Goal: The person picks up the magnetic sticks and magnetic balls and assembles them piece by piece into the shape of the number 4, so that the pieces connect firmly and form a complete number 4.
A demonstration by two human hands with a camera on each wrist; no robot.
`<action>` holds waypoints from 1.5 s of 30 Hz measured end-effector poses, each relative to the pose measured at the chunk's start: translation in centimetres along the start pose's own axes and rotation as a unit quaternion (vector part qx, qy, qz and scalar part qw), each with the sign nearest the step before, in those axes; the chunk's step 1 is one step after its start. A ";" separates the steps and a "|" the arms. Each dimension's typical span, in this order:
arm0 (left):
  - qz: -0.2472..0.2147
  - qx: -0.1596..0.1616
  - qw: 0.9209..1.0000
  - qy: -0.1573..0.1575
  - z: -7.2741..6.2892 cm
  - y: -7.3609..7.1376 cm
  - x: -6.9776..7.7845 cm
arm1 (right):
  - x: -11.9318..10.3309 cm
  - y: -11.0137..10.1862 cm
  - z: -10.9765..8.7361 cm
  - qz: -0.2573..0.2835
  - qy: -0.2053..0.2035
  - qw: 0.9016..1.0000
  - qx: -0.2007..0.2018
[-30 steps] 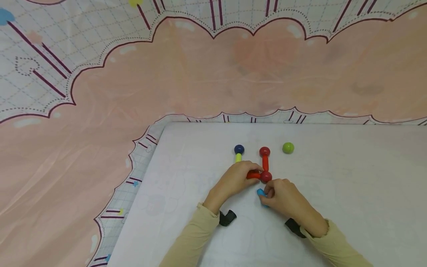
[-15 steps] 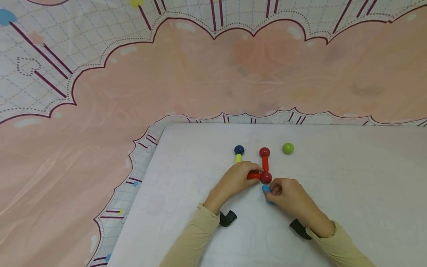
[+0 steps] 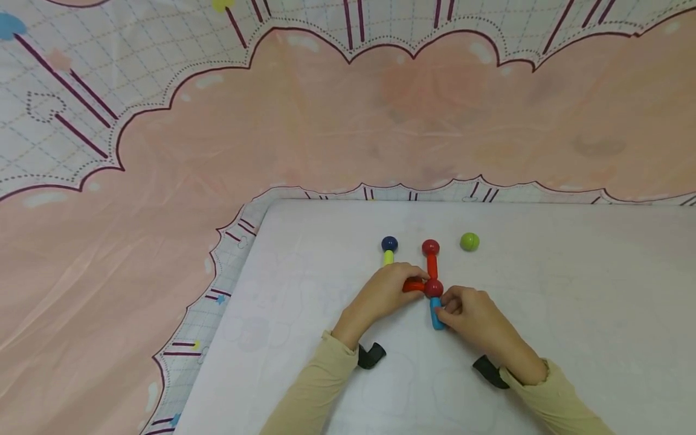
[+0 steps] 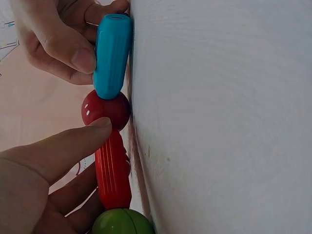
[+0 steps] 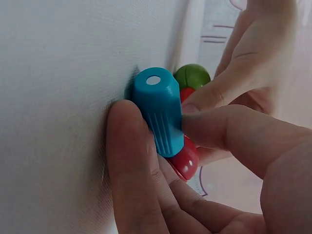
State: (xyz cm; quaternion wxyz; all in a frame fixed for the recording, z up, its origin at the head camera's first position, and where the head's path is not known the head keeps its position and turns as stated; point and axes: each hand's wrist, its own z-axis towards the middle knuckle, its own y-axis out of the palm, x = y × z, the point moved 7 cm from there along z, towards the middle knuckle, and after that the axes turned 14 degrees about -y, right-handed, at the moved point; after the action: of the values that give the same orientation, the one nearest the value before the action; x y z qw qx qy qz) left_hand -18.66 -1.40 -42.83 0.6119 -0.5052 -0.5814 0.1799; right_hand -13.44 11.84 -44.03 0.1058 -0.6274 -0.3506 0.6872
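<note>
My left hand (image 3: 380, 293) holds the sideways red rod (image 3: 414, 286), its thumb tip on the red ball (image 3: 434, 287) where the rods join. A green ball (image 4: 123, 223) caps the rod's other end, hidden under that hand in the head view. Between thumb and fingers, my right hand (image 3: 474, 314) pinches a light blue rod (image 3: 437, 317). One end of the blue rod meets the red ball; its free end, with a pale round spot, faces the right wrist camera. From the same ball a second red rod (image 3: 432, 266) runs away to another red ball (image 3: 431, 246).
A dark blue ball (image 3: 389, 243) tops a yellow rod (image 3: 388, 258) that disappears behind my left hand. To the right lies a loose green ball (image 3: 470, 241). All sit on a white tabletop (image 3: 571, 290), with patterned peach cloth (image 3: 326, 121) beyond its far edge.
My right hand has brought the blue rod up from the lower left, turned it upright in the head view and set its end against the red ball. The left hand stays in place.
</note>
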 end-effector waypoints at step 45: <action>-0.018 0.013 1.000 -0.005 0.0 0.3 0.2 | 0.3 -4.9 1.4 -0.060 -0.067 0.995 0.048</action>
State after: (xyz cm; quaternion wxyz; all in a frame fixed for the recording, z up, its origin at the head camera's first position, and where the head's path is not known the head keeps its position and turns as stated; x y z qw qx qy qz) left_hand -18.51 -1.17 -42.94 0.6182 -0.4861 -0.5912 0.1792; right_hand -16.25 15.16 -41.29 0.1533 -0.5514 -0.3608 0.7364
